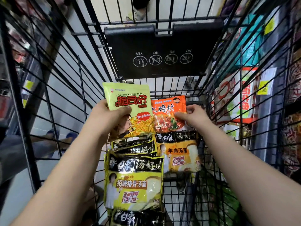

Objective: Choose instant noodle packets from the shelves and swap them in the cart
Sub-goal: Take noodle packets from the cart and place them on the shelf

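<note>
My left hand (108, 115) grips a yellow-green noodle packet (128, 101) with red lettering, held above the cart floor. Right beside it, my right hand (191, 115) pinches the right edge of an orange noodle packet (166, 115), thumb on its front. Below them several packets lie in the black wire cart (68, 88): a yellow-and-black one (133, 181), an orange-yellow one (179, 154), and black-topped ones (135, 147) partly hidden under the others.
The cart's folded black child-seat flap (162, 51) with warning icons stands at the far end. Shelves of packaged goods (260, 98) line the right side beyond the wire wall. A person's blue slippers (61, 136) show through the left wall.
</note>
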